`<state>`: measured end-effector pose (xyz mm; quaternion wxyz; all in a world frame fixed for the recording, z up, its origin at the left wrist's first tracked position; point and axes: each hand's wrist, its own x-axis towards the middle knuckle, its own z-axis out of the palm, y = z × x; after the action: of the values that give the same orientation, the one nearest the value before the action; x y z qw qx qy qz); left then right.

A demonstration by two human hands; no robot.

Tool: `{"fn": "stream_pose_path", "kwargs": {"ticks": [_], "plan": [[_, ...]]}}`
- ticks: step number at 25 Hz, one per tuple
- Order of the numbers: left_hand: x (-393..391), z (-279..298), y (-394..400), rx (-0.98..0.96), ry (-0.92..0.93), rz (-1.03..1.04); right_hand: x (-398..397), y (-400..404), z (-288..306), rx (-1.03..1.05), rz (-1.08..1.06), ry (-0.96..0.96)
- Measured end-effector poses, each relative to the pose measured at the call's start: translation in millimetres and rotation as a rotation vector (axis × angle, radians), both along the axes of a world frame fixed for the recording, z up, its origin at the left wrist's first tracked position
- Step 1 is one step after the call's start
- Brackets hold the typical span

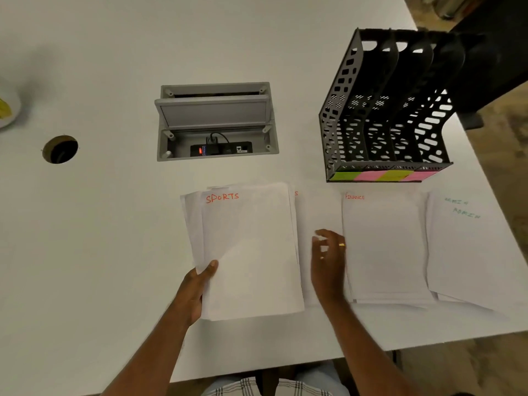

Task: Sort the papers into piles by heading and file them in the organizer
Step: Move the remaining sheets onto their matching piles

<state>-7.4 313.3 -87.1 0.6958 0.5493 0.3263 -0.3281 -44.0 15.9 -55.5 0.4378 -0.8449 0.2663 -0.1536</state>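
Observation:
My left hand (200, 287) grips the lower left edge of a stack of white papers (251, 252), thumb on top; the top sheet is headed SPORTS in red. My right hand (328, 261) hovers with loosely curled fingers over a partly covered pile (317, 212), holding nothing. To its right lies a pile headed FINANCE (385, 247), and further right a pile headed ADMIN (471, 247) in green. The black mesh organizer (383, 115) stands behind the piles, with several slots and green, pink and yellow sticky labels along its front.
An open grey cable box (217, 121) with a power strip is set into the white table (100, 224). A round cable hole (60, 149) lies to the left. A white plate (7, 110) sits at the far left edge. The table's corner lies at the right.

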Motion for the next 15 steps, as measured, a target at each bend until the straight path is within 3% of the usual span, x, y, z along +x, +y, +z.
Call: {"fn": "stream_pose_path", "kwargs": {"ticks": [3,8,15], "plan": [[-2,-4,-8,-0.018,-0.007,-0.017,-3,28,3,0.107,0.095,0.095],[-4,-6,-6,0.007,-0.008,-0.034,-4,38,6,0.363,0.016,0.248],[-13,-7,-3,0.02,0.015,0.008,-4,34,5,0.432,-0.011,0.314]]}}
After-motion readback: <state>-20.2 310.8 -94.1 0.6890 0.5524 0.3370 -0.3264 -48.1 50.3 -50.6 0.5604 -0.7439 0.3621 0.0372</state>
